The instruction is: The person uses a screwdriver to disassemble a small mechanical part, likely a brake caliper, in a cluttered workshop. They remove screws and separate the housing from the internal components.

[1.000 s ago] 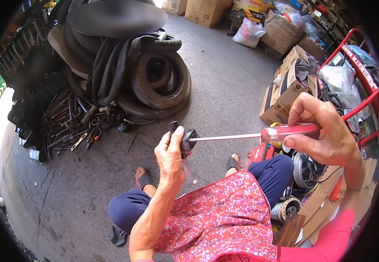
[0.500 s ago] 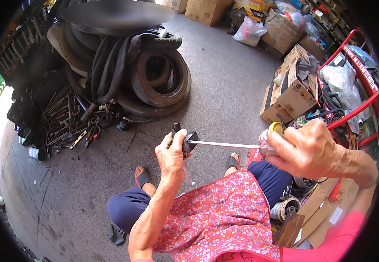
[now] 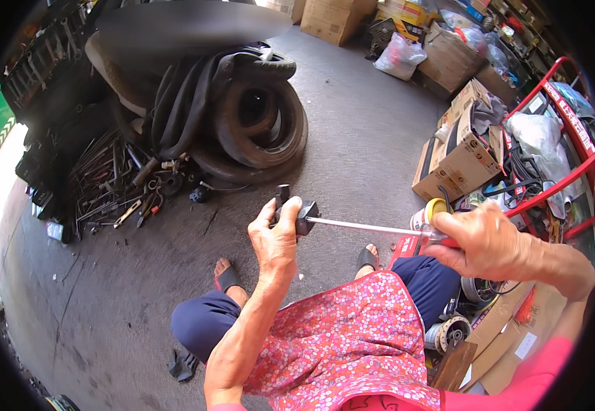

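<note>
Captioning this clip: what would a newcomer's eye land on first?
First, the screwdriver, spanning mid-frame from the right grip to a small black block held in the left grip. Then the bright floral apron at bottom centre, and the big dark pile of tires on the floor at upper left.

It's a head-worn fisheye, left one of a side-by-side pair, peering down over the floral apron (image 3: 352,335) and tilted forward across the floor (image 3: 359,130). The left hand (image 3: 275,236) and right hand (image 3: 484,236) are pretty close, around mid-frame; tyres (image 3: 225,137) upper left and cardboard boxes (image 3: 456,58) upper right sit way farther off.
</note>
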### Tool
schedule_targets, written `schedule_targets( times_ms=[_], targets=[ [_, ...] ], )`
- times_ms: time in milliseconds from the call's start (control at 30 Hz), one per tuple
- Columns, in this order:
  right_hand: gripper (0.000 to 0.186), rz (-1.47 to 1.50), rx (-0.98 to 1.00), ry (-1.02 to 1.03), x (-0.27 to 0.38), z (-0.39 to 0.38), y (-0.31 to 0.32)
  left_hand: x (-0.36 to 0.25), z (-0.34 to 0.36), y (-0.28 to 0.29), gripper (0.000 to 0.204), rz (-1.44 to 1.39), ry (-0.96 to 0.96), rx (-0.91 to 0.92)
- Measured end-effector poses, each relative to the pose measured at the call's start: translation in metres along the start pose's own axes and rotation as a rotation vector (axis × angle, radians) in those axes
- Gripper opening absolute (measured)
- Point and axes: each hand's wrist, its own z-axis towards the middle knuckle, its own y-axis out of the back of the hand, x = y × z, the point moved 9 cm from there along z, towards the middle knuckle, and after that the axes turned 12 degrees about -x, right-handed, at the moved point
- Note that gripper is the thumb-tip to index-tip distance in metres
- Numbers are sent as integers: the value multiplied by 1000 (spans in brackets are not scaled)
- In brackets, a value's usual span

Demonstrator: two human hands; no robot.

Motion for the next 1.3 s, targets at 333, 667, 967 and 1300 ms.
schedule_targets(
  times_ms=[333, 667, 967, 1300],
  targets=[
    [28, 822, 137, -614, -26, 3, -14, -8, 9, 11, 21, 29, -71, -46],
    [25, -438, -288, 221, 23, 3, 7, 1, 9, 7, 21, 57, -21, -48],
    [29, 1243, 502, -958, -14, -19, -39, -20, 4, 8, 28, -8, -82, -48],
    [30, -11, -139, -29, 1, 4, -6, -17, 8, 11, 30, 62, -96, -94]
  ],
)
